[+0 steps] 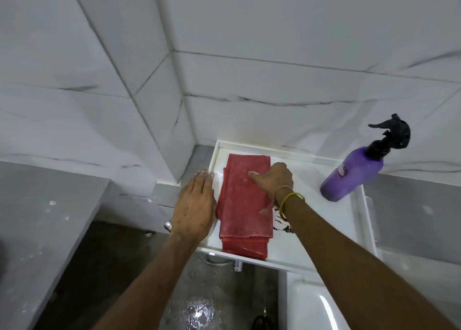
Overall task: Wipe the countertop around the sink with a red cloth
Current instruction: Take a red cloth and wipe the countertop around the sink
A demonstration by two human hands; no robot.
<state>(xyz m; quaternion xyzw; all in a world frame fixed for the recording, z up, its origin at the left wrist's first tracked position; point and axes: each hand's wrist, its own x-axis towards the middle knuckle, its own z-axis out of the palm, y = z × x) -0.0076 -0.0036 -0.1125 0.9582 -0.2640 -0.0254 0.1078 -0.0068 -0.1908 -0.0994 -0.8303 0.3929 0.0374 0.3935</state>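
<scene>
A folded red cloth lies flat on the white countertop in the corner of the tiled walls. My right hand rests on the cloth's upper right part, thumb and fingers pressed down on it. A yellow band and threads circle that wrist. My left hand lies flat, fingers together, along the counter's left edge, touching the cloth's left side. Dark specks show on the counter just right of the cloth, partly hidden by my right forearm.
A purple spray bottle with a black trigger head stands on the counter's right side near the back wall. A white basin rim shows at the bottom right. Below the counter are chrome fittings and a wet dark floor.
</scene>
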